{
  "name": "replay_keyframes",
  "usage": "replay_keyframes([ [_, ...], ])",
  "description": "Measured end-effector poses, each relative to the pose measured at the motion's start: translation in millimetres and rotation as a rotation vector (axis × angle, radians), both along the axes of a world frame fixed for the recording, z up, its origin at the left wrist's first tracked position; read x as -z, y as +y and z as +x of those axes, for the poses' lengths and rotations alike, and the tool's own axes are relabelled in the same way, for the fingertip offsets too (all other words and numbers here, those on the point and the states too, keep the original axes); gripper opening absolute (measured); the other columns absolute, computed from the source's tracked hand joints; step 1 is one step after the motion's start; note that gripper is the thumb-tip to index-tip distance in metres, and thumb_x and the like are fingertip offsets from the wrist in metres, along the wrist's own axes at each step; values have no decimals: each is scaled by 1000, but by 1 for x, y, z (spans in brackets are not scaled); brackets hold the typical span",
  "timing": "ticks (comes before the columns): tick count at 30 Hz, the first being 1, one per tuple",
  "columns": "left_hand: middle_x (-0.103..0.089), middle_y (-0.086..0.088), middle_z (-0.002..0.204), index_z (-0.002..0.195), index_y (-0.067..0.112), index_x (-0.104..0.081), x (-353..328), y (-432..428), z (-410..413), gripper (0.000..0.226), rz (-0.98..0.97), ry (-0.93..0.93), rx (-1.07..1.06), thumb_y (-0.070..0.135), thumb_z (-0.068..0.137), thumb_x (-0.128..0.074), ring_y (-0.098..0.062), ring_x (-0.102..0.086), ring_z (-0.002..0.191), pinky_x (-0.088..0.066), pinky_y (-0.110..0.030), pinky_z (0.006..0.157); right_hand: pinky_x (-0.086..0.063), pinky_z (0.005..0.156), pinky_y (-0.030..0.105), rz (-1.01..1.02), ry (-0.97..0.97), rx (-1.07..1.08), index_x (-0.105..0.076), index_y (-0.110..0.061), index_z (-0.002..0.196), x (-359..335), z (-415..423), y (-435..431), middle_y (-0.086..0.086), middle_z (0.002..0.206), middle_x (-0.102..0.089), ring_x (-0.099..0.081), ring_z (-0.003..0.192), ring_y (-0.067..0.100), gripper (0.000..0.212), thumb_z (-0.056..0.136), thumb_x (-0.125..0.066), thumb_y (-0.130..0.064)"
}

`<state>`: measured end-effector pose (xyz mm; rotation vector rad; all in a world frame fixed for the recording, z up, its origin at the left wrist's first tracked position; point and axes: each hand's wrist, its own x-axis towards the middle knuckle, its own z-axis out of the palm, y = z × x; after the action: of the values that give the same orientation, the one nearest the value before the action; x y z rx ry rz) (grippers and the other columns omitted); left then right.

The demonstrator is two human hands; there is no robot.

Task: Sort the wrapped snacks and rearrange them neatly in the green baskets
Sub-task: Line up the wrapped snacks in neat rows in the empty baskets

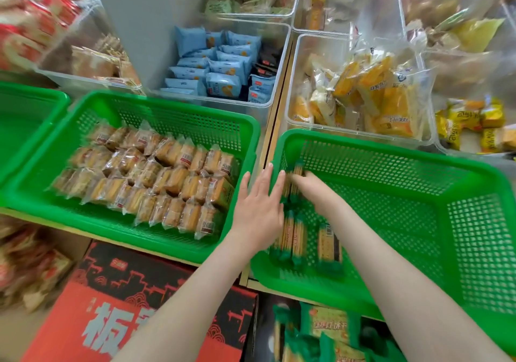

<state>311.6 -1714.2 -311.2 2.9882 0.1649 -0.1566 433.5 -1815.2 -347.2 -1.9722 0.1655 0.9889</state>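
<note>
Left fingers [268,178] straight at green basket [363,144]; right fingers [298,180] among packets [293,238], grip unclear; wooden shelf [272,127], clear bins [280,68]

green baskets [391,149]: perforated glossy plastic | bins [290,127]: clear plastic | wrappers [173,177]: shiny film

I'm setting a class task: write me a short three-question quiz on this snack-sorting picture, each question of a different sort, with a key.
1. True or false: the cake basket holds more packs than the cracker basket.
2. The cracker packs have wrapper ends coloured: A red, B green, C blue.
3. Fill in: most packets in the clear bin behind the cake basket are light ___.
Key: 1 true; 2 B; 3 blue.
</note>
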Motion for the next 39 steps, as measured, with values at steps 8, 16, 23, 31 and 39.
replay_keyframes([
  [8, 6, -11, 161, 155, 19, -2, 2, 1, 0, 67, 10, -39, 5, 28, 96, -34, -21, -1, 148, 16, -44, 114, -37, 104, 39, -123, -242, 41, -23, -3, 146, 7, -5, 1, 17, 148, -37, -41, 133, 34, 73, 94, -56, -42],
  [16, 7, -11, 161, 155, 20, -1, 4, -1, 0, 69, 31, -38, 6, 32, 96, -34, -21, 1, 148, 17, -45, 114, -28, 110, 45, -449, -339, -309, -32, -6, 147, 4, -11, -20, 20, 149, -32, -29, 136, 36, 71, 96, -38, -56],
  [23, 8, -6, 161, 155, 16, -3, 5, -4, -1, 65, -26, -86, 13, 32, 99, -33, -19, 11, 148, 15, -40, 117, -42, 103, 47, -690, -134, -418, 4, -11, 152, 2, -58, -79, 23, 153, -19, -38, 131, 40, 94, 91, -53, -54],
  [31, -17, -7, 159, 149, 8, -30, 12, -23, -56, 57, -417, -189, -3, 37, 99, -30, -10, 1, 146, 2, -29, 119, -43, 58, 24, -419, 16, -158, -24, 1, 147, -9, -70, -80, 12, 122, -52, -54, 90, 20, 80, 88, -69, -27],
  [39, -12, -1, 161, 150, 14, -28, 14, -25, -70, 66, -379, -147, -9, 50, 96, -16, -11, 8, 147, 9, -29, 118, -29, 113, 39, -160, -49, -207, -4, -16, 154, -28, -101, -78, 4, 159, -19, -33, 140, 25, 75, 99, -49, -39],
])
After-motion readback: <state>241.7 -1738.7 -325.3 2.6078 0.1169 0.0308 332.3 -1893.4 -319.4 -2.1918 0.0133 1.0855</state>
